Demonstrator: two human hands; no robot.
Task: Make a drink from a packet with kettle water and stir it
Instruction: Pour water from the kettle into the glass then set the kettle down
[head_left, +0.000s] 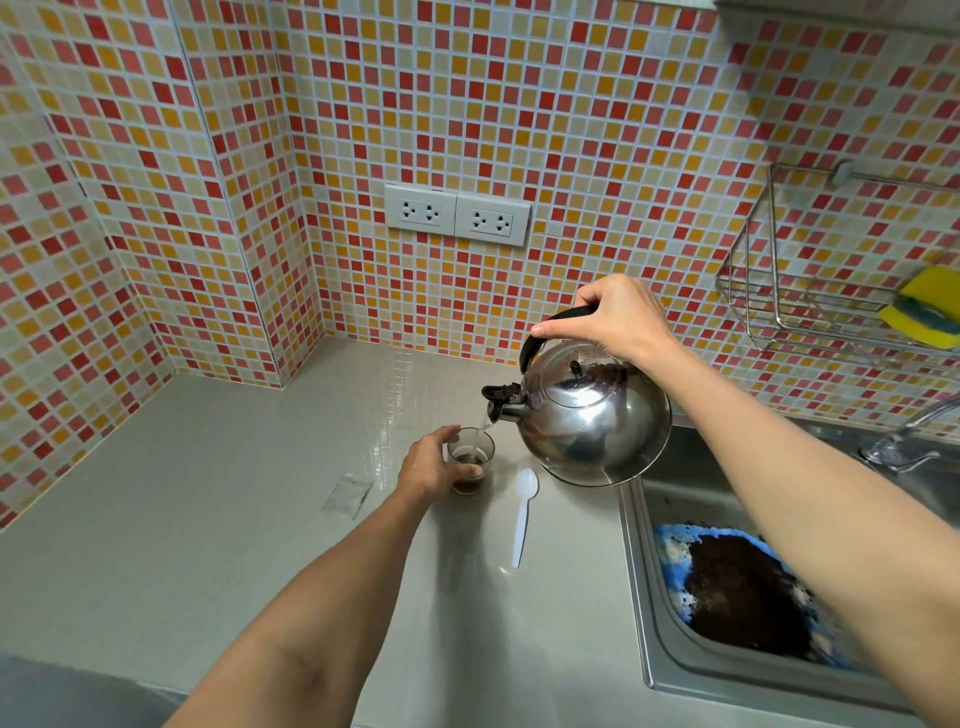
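While right hand (618, 317) grips one kettle (592, 415) (pouring), left fingers (470, 470) hold one cup (471, 460).

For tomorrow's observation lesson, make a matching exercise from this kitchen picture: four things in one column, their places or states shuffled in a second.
1 kettle
2 cup
3 spoon
4 packet

a lying flat left of the cup
b held tilted by the right hand
c lying unused on the counter
d steadied by the left hand

Pairs: 1b, 2d, 3c, 4a
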